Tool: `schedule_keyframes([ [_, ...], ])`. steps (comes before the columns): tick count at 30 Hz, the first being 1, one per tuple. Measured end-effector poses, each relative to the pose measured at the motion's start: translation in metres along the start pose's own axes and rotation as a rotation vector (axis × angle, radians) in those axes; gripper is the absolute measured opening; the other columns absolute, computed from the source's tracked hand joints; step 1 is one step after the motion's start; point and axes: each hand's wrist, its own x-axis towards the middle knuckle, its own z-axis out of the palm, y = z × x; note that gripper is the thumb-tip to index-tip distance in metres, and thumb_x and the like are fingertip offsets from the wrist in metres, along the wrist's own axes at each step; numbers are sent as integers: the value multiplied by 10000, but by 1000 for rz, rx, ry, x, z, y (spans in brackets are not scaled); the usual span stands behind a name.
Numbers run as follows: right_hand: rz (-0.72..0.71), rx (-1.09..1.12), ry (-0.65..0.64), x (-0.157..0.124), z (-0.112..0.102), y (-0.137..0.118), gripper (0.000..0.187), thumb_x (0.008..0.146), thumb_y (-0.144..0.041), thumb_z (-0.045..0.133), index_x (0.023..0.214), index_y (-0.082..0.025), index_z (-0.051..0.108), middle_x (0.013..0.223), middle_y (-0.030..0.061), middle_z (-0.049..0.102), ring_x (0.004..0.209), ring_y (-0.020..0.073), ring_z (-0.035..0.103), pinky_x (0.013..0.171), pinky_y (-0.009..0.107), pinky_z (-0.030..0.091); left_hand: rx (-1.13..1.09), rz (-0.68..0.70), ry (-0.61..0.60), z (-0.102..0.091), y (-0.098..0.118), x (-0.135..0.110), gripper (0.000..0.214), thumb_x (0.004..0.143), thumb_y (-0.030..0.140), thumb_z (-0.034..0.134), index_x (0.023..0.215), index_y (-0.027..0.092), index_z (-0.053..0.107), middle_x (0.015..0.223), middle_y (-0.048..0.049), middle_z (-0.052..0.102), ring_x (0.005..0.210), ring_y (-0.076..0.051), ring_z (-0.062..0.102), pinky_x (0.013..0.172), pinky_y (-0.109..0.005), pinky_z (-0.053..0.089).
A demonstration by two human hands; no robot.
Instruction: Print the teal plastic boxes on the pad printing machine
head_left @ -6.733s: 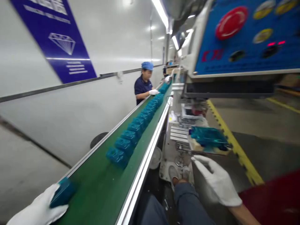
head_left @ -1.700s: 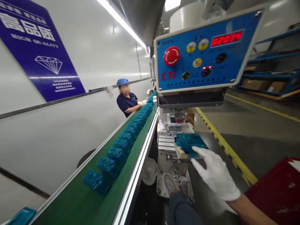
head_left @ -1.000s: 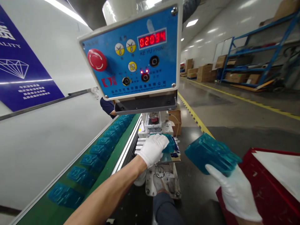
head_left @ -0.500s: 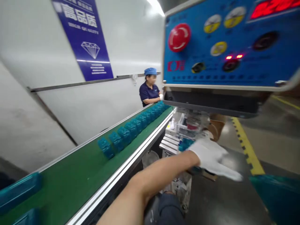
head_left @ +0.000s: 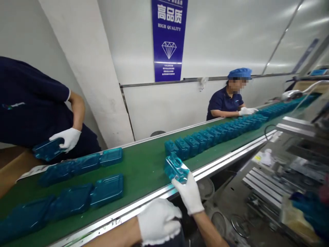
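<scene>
My right hand [head_left: 189, 195], in a white glove, is closed on the near end of a clear teal plastic bottle [head_left: 177, 167] at the belt's front edge. The bottle is tilted, and a round ring shows on its upper face. Just beyond it, a row of similar teal bottles [head_left: 194, 144] stands on the green conveyor belt [head_left: 144, 168]. My left hand [head_left: 159, 221], also gloved, is in front of the metal belt rail, left of my right hand. Its fingers are curled in and nothing shows in them.
More teal bottles [head_left: 108, 190] lie flat in two rows at the left. A co-worker at far left holds a teal bottle [head_left: 48, 149]; another person [head_left: 226, 99] sits behind the belt. Machinery with a slatted metal plate [head_left: 263, 187] stands at right.
My view has swung left, and the blue control box is gone from sight. The gloved hand seen by the machine has left it. Both my hands now show at the belt, the right with a bottle.
</scene>
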Motion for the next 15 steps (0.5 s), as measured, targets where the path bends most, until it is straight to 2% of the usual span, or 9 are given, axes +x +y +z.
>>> schedule_keyframes([
  [1, 27, -21, -16, 16, 24, -1, 495, 688, -488, 718, 1079, -195, 640, 981, 109, 772, 913, 295, 738, 885, 420, 604, 31, -83, 79, -11, -19, -24, 59, 906, 287, 689, 963, 274, 696, 993, -23, 745, 970, -219, 698, 978, -381, 578],
  [3, 51, -82, 13, 44, 64, 0, 538, 655, -483, 688, 1096, -182, 622, 1001, 151, 763, 956, 334, 736, 936, 473, 585, 142, -291, 212, -33, -52, -69, 315, 825, 300, 719, 1137, 252, 707, 1294, -79, 704, 1272, -328, 616, 1170, -520, 460],
  [5, 69, -122, 40, 64, 91, 6, 603, 645, -475, 675, 1155, -159, 609, 1053, 201, 749, 1037, 385, 719, 998, 551, 545, 238, -504, 215, -52, -82, -107, 690, 742, 350, 758, 1405, 218, 617, 1599, -144, 474, 1519, -423, 361, 1277, -643, 254],
  [7, 77, -146, 56, 71, 106, 15, 665, 633, -454, 671, 1213, -135, 602, 1148, 250, 725, 1152, 429, 679, 1065, 618, 485, 277, -662, 163, -64, -108, -135, 902, 711, 362, 753, 1553, 180, 488, 1693, -160, 288, 1586, -421, 198, 1305, -640, 145],
  [8, 74, -146, 62, 70, 108, 20, 698, 628, -443, 669, 1245, -123, 596, 1217, 269, 703, 1219, 439, 648, 1102, 632, 452, 286, -694, 144, -69, -120, -145, 906, 726, 373, 737, 1568, 172, 472, 1696, -154, 274, 1588, -406, 198, 1313, -613, 149],
  [10, 61, -129, 91, 57, 102, 28, 751, 640, -438, 652, 1312, -111, 576, 1355, 273, 646, 1333, 418, 586, 1160, 613, 414, 288, -680, 155, -72, -142, -158, 797, 802, 445, 678, 1539, 186, 522, 1670, -129, 341, 1562, -382, 294, 1314, -555, 219],
  [12, 51, -78, 121, 36, 80, 32, 744, 681, -453, 636, 1347, -128, 569, 1407, 236, 631, 1357, 369, 585, 1159, 565, 447, 273, -642, 200, -70, -162, -166, 694, 858, 546, 608, 1480, 240, 594, 1608, -83, 468, 1497, -378, 426, 1282, -518, 330],
  [15, 64, 56, 91, -3, 17, 29, 587, 770, -502, 651, 1249, -163, 653, 1259, 183, 731, 1198, 324, 701, 1067, 509, 550, 315, -615, 259, -61, -190, -171, 699, 765, 598, 665, 1409, 326, 647, 1457, -26, 638, 1406, -404, 533, 1211, -527, 451],
])
